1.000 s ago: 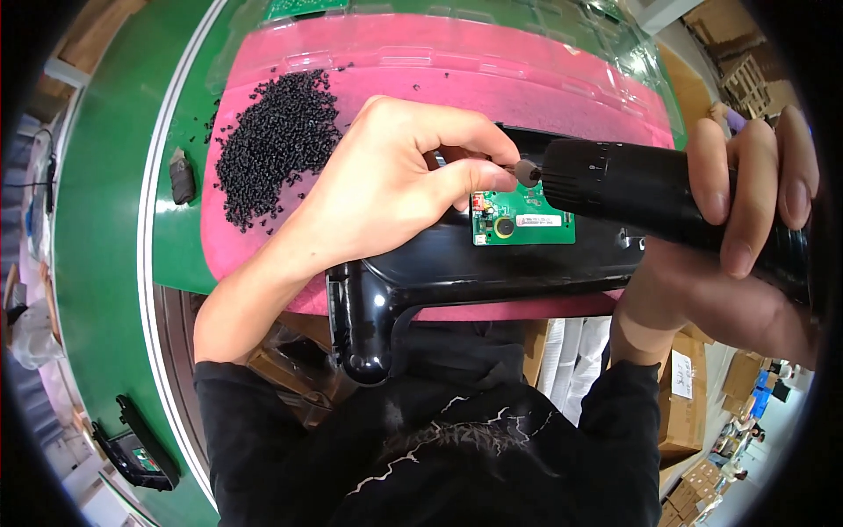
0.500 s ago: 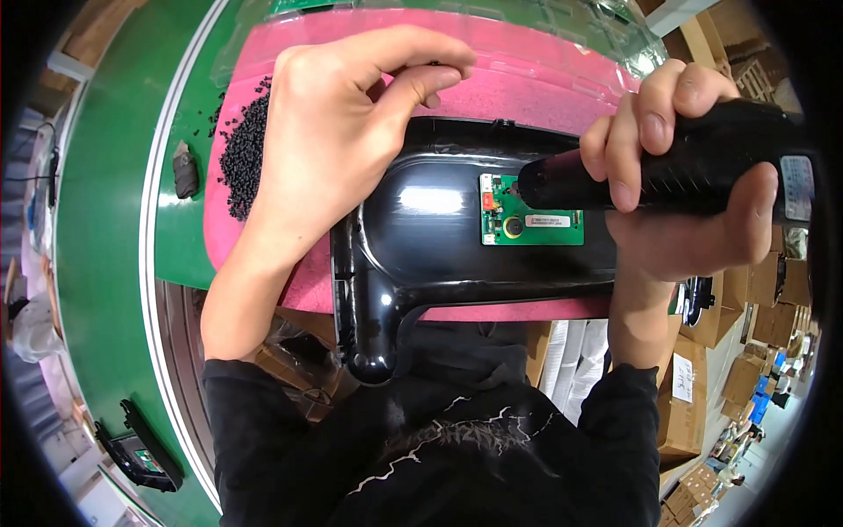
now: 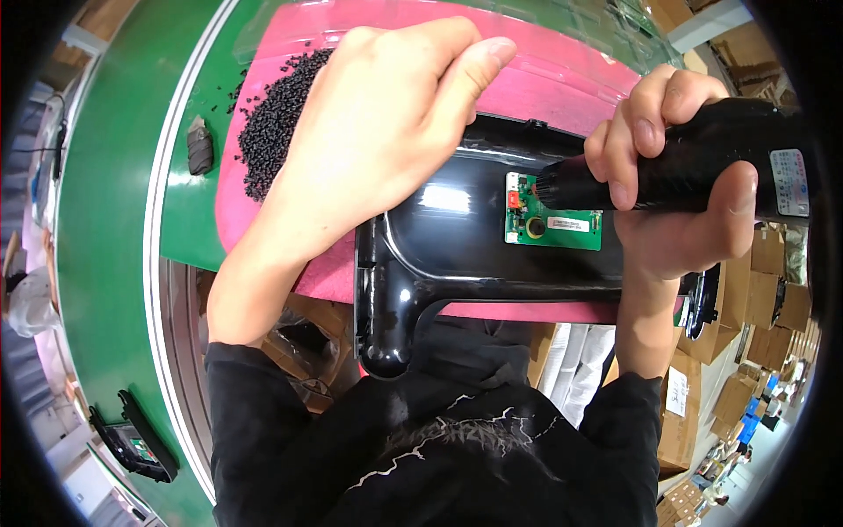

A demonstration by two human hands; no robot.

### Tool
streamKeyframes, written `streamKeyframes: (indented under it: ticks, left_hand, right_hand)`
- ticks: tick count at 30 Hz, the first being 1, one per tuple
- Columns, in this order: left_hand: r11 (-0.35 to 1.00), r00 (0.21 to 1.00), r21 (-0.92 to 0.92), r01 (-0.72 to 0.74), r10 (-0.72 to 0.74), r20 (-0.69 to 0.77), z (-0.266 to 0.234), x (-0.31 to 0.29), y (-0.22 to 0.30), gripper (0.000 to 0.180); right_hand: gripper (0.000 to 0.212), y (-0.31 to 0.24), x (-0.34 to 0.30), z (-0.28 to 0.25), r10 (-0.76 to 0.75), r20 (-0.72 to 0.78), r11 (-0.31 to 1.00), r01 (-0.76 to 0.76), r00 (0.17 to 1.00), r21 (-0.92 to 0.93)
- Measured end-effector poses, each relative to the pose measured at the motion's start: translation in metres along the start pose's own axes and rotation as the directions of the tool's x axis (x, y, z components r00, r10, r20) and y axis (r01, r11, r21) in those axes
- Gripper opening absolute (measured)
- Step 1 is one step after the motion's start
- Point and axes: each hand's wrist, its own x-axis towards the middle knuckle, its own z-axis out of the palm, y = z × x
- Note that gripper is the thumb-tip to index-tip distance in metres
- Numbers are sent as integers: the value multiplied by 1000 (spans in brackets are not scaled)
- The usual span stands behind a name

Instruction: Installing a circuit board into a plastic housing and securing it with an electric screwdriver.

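1. My right hand (image 3: 676,189), at 3 o'clock, is wrapped tight around a black electric screwdriver (image 3: 702,167), fingers curled over the barrel, thumb under it.
2. The screwdriver lies roughly level, with its nose on the left end of a small green circuit board (image 3: 553,224).
3. The board sits inside a glossy black plastic housing (image 3: 439,246) at frame centre; the housing's rounded stub reaches down to 6 o'clock, over my dark shirt.
4. My left hand (image 3: 386,132), from 11 to 12 o'clock, hangs over the housing's upper left edge, fingers loosely bunched with the fingertips drawn together. I cannot tell whether they pinch anything.
5. The housing rests on a pink mat (image 3: 562,70) on the green counter (image 3: 105,220).
6. A heap of small black screws (image 3: 272,123) lies on the mat at 10 o'clock, partly behind my left hand.
7. A small dark lump (image 3: 200,149) sits on the counter just left of the heap.
8. Cardboard boxes (image 3: 746,351) are stacked at 4 o'clock.
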Motion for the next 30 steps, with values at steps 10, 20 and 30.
streamKeyframes:
  ticks: [10, 20, 30]
  left_hand:
    - [981, 981, 43, -191, 193, -26, 3, -1, -17, 13]
    - [971, 973, 92, -222, 227, -47, -2, 7, -24, 13]
    - [970, 970, 43, -241, 242, -10, 0, 11, -29, 11]
  right_hand:
    - [56, 9, 6, 8, 78, 13, 995, -77, 997, -56]
    - [55, 13, 16, 2, 113, 71, 993, -110, 991, -53]
    - [53, 16, 20, 1, 147, 60, 988, -144, 987, -51]
